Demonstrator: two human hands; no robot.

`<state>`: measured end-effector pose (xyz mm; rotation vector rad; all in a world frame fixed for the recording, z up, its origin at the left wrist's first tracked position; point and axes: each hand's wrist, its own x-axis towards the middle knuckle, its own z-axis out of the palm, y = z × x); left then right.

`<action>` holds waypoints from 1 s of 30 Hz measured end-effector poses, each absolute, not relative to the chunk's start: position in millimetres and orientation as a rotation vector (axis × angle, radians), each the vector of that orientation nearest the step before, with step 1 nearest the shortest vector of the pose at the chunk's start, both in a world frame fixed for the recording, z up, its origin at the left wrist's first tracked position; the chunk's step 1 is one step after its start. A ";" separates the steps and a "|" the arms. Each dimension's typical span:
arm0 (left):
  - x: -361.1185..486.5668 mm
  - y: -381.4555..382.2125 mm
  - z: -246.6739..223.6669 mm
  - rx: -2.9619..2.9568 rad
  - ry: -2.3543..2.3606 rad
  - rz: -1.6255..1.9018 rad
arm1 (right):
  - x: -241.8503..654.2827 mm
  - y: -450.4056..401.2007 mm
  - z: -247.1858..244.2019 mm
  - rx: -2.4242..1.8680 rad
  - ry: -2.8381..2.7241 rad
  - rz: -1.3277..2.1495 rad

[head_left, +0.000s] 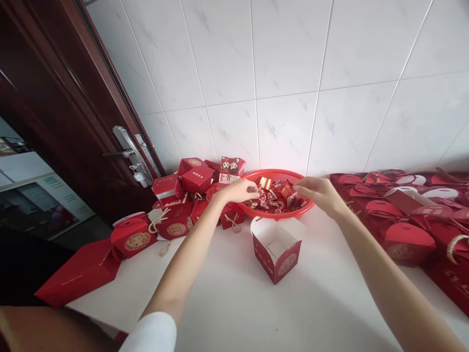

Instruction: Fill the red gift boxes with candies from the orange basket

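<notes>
A red perforated plastic basket [278,172] holds a heap of small red-wrapped candies [273,198], with a gold-and-cream wrapped piece [266,183] on top. My left hand [240,190] reaches over the basket's left rim. Its fingers are curled down at the candies, and whatever they grip is hidden. Over the right side is my right hand [317,191], fingers stretched toward the candies with nothing visible between them. In front of the basket stands an open red gift box [274,256] with a white inside, flaps up; no candy shows in it.
Several closed red gift boxes [198,178] with rope handles are piled left of the basket. More red boxes [406,239] crowd the right side. All rest on a white table [227,293] against a tiled wall [286,58]. A dark door [73,98] stands at the left.
</notes>
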<state>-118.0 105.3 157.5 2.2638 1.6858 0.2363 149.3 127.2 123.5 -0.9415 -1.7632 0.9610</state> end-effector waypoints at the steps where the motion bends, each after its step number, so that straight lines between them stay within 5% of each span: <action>1: -113.8 118.6 154.0 2.254 1.672 0.147 | 141.5 137.9 118.7 -0.938 -1.709 0.985; 10: -53.8 164.5 112.2 2.146 1.640 -0.444 | 108.6 180.8 90.4 -0.999 -1.652 1.158; 19: -47.2 176.1 102.9 2.143 1.637 -0.473 | 110.0 186.4 85.9 -1.041 -1.622 1.242; 25: -68.2 178.5 101.7 2.114 1.593 -0.216 | 110.3 190.5 80.4 -1.026 -1.590 1.208; 30: -85.5 181.4 99.6 1.741 1.233 0.669 | 111.2 192.2 79.3 -1.001 -1.536 1.150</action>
